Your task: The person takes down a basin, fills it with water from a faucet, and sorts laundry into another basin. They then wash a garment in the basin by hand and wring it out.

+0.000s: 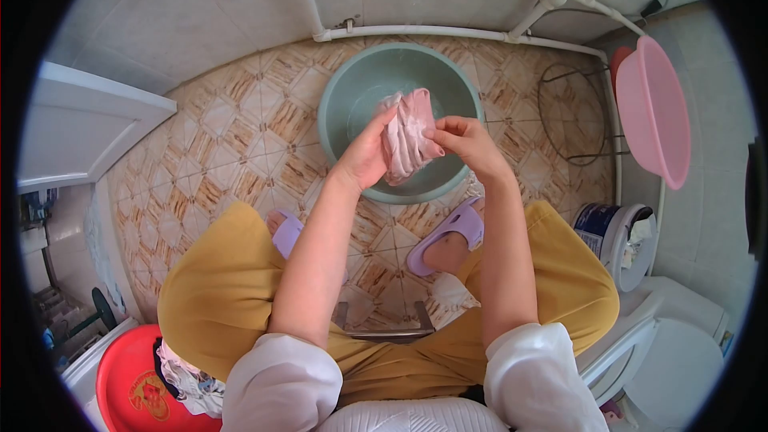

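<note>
A bunched pink cloth (410, 140), wet-looking with whitish patches, is held up over a grey-green basin (336, 80) on the tiled floor. My left hand (368, 150) grips the cloth's left side, its fingers partly hidden behind the folds. On the right edge, my right hand (470, 144) pinches the fabric between thumb and fingers. Some water seems to lie in the basin, though the cloth and hands cover part of it.
A red basin (120, 368) with clothes stands at lower left, near a white door (96, 124). To the right are a hanging pink basin (656, 112), a bucket (612, 240) and a toilet (672, 352). White pipes (432, 30) run along the wall behind the grey-green basin.
</note>
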{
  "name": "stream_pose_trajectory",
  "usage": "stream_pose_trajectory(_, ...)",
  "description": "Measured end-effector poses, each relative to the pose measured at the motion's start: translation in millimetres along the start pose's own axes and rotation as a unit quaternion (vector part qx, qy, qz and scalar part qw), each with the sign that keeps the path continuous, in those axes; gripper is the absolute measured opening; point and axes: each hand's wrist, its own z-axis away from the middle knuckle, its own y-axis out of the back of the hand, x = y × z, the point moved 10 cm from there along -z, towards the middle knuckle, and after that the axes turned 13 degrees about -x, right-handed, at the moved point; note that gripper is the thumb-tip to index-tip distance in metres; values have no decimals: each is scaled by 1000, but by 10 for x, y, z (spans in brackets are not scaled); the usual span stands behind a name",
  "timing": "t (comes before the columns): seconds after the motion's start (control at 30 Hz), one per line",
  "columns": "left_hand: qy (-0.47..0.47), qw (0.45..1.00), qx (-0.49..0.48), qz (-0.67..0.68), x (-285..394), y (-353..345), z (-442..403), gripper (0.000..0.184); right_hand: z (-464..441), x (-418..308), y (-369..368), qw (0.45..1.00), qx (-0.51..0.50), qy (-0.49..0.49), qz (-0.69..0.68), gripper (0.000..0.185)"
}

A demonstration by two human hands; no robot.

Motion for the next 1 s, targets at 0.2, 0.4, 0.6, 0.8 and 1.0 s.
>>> stream_pose_trajectory(0.2, -73, 986, 128, -72, 271, 476, 133, 45, 226, -186, 496, 923, 157, 201, -287, 18)
stream_pose_trajectory(0.4, -56, 973, 205, -85, 126, 838, 199, 46, 325, -339, 567, 839, 193, 306, -406, 20)
stream_pose_trajectory(0.6, 320, 646, 302, -624, 260, 871, 405, 40, 298, -505, 388, 855, 86, 304, -411, 20)
stream_pose_trajectory(0.8, 28, 902, 90, -422, 391, -210, -52, 31, 151, -551, 86, 935, 62, 210, -277, 19)
stream_pose_trajectory(1.0, -27, 962, 126, -242, 305, 14, -43, 19, 115, -398, 72, 964, 38, 166, -203, 20)
